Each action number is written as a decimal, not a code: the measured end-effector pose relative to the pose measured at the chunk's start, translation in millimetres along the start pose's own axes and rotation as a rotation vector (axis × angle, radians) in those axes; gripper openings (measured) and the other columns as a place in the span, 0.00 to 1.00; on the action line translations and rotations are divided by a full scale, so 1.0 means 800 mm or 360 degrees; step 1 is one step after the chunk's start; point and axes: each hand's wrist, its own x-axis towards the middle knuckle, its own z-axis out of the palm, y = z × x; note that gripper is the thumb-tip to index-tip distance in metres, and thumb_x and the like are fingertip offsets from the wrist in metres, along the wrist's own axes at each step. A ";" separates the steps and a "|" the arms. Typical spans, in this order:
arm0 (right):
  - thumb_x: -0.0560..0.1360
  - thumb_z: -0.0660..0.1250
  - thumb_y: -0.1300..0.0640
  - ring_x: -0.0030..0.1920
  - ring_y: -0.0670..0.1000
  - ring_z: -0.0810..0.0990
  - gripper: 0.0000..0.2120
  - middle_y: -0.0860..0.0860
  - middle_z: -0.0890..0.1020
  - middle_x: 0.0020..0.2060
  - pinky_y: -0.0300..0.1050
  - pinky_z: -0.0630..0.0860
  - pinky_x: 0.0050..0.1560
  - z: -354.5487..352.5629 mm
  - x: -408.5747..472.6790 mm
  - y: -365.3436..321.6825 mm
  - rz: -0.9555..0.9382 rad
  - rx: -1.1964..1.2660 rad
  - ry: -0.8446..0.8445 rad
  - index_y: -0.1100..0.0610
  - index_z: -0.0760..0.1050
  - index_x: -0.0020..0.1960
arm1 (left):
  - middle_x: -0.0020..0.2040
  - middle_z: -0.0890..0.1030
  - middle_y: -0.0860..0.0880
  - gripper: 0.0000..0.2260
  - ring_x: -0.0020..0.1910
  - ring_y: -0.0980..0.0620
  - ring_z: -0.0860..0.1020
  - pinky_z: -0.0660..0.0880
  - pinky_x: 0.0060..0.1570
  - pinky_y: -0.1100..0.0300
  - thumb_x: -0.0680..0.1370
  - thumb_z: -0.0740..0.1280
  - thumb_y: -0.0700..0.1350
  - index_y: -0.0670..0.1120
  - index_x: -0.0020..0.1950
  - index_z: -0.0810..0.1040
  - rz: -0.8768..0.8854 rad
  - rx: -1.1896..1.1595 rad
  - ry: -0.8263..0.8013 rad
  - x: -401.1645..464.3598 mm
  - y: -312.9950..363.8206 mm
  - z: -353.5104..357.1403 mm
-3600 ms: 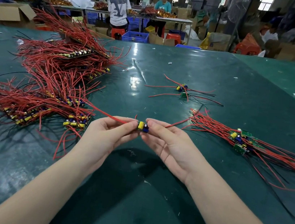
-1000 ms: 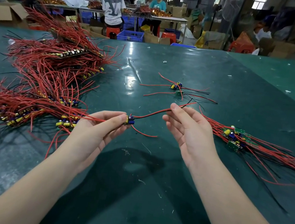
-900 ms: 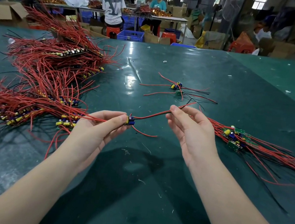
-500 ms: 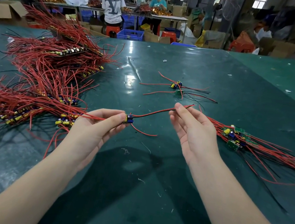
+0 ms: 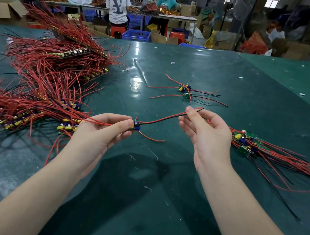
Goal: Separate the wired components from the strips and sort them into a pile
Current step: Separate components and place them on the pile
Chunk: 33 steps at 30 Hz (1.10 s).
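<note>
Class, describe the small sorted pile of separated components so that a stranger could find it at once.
Start at the green table and look beside the right hand. The sorted pile lies there, far smaller than the big red tangle opposite, its green boards clustered together and wires fanning rightward.

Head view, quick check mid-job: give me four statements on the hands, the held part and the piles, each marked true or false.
1. The left hand pinches a small wired part. True.
2. The right hand lies flat on the table. False: it is raised, pinching the part's red and black wires.
3. The sorted pile lies right of the right hand. True.
4. The big bundle of strips lies on the right. False: on the left.
</note>
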 end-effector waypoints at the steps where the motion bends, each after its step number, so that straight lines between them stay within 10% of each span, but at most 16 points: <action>1: 0.72 0.72 0.68 0.34 0.53 0.84 0.06 0.58 0.82 0.37 0.40 0.80 0.38 0.000 0.000 0.000 0.0004 0.0000 -0.0003 0.62 0.76 0.42 | 0.39 0.85 0.46 0.10 0.39 0.54 0.83 0.78 0.41 0.68 0.65 0.72 0.41 0.39 0.44 0.81 -0.0002 0.0006 -0.0008 0.000 -0.001 0.000; 33: 0.63 0.74 0.62 0.38 0.49 0.85 0.02 0.53 0.85 0.35 0.36 0.80 0.35 -0.001 0.005 -0.007 0.0666 0.0401 -0.0475 0.60 0.84 0.33 | 0.38 0.85 0.45 0.04 0.38 0.53 0.84 0.78 0.38 0.69 0.74 0.67 0.35 0.37 0.46 0.81 -0.0224 -0.0261 0.0185 0.008 0.006 -0.007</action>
